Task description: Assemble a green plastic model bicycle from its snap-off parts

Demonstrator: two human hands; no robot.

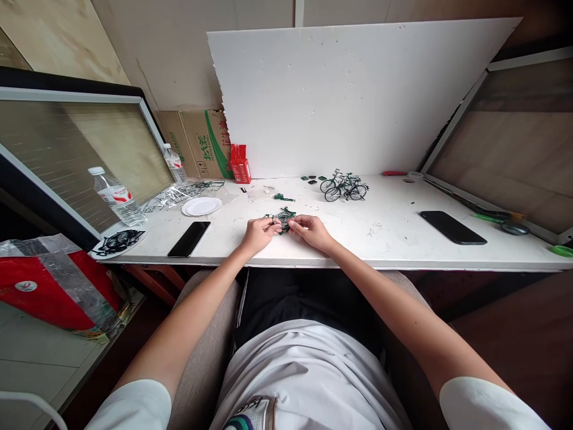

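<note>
My left hand (259,233) and my right hand (312,230) meet near the front of the white table (394,239), both pinched on a small green and black model part (283,217). The fingertips of both hands close on it from either side. What the part is exactly is too small to tell. Two finished green model bicycles (344,186) stand farther back on the table. A loose green piece (282,197) lies just behind my hands.
A black phone (188,239) lies left of my hands and another black phone (452,227) lies to the right. A white plate (201,206), clear plastic wrap (172,195), two water bottles (117,197), a plate of black parts (117,241), a red box (240,163) and a cardboard box (201,143) stand at the left.
</note>
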